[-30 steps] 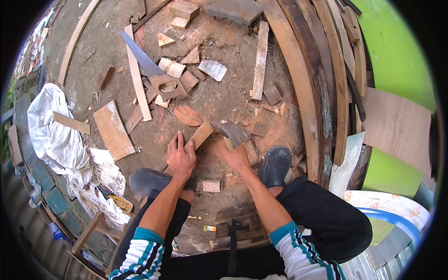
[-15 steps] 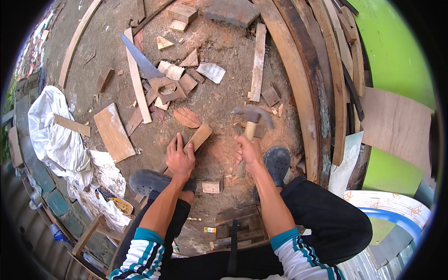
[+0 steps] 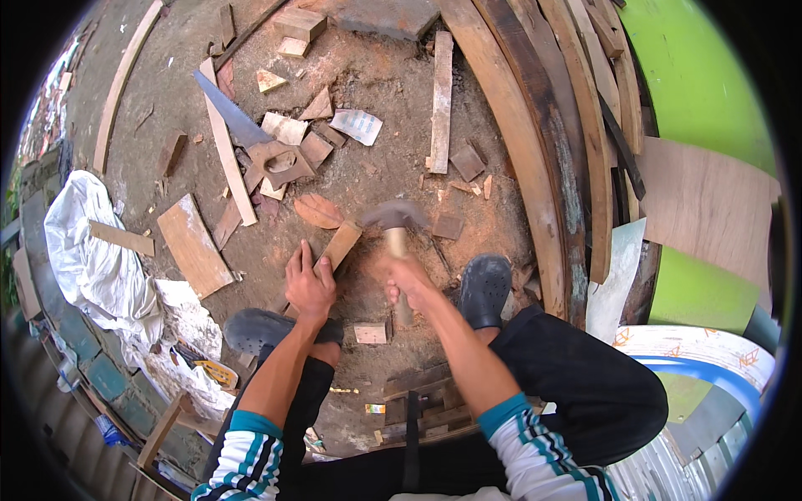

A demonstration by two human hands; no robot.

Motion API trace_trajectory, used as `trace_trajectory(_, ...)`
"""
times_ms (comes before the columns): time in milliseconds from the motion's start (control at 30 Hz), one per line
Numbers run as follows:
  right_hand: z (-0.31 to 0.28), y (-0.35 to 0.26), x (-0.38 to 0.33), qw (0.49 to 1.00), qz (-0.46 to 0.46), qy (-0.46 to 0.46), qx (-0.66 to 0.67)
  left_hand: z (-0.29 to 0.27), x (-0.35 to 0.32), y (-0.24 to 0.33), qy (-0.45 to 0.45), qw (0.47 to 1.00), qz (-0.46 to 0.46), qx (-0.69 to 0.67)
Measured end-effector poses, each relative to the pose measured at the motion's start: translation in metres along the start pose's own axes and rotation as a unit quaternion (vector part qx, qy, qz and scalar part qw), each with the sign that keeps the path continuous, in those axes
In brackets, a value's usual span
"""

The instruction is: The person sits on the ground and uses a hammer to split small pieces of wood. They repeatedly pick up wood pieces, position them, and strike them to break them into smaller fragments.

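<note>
My right hand [image 3: 407,282] is wrapped round the light wooden handle of a claw hammer [image 3: 395,238]. Motion blurs the hammer's dark metal head, which is close to the far end of a short wooden strip [image 3: 343,242]. That strip slants between my feet, and my left hand [image 3: 310,281] grips it from above, fingers on the left side and thumb towards the right. The hand and the dark left clog [image 3: 251,330] hide the strip's near part. Whether the hammer head touches the wood, I cannot tell. Just beyond the strip lies a dry brown leaf [image 3: 318,211].
A handsaw [image 3: 238,121] lies among wood offcuts beyond my left hand. Long planks [image 3: 535,167] are stacked along the right, beside green sheeting [image 3: 702,92]. White sacking [image 3: 92,250] is heaped at the left. A small wood block [image 3: 370,333] sits between my feet.
My right hand has swung the hammer leftward, from above the ground on the right to the strip's far end. My left hand stays on the strip; the whole view has shifted slightly.
</note>
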State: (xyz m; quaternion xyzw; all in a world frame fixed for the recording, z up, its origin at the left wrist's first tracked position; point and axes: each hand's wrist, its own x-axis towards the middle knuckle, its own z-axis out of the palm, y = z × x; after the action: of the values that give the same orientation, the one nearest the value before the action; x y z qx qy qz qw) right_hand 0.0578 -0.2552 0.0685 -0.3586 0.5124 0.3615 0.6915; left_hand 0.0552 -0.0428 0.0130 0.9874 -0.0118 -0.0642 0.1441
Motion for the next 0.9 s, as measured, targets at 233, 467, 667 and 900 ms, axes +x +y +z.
trace_trajectory(233,-0.015,-0.023,-0.003,0.993,-0.094,0.001,0.075,-0.003,-0.001,-0.003,0.007,1.000,0.006,0.008)
trace_trajectory(467,-0.018,-0.046,0.000,0.998,-0.066,-0.014,-0.003,-0.004,-0.001,-0.005,0.010,1.000,0.013,0.006)
trace_trajectory(667,0.001,-0.001,-0.005,0.996,-0.014,0.021,-0.091,-0.002,0.001,0.001,0.008,1.000,0.019,-0.007)
trace_trajectory(900,-0.005,0.001,0.001,0.997,-0.069,-0.009,-0.039,-0.005,-0.001,-0.003,0.007,1.000,0.009,0.000)
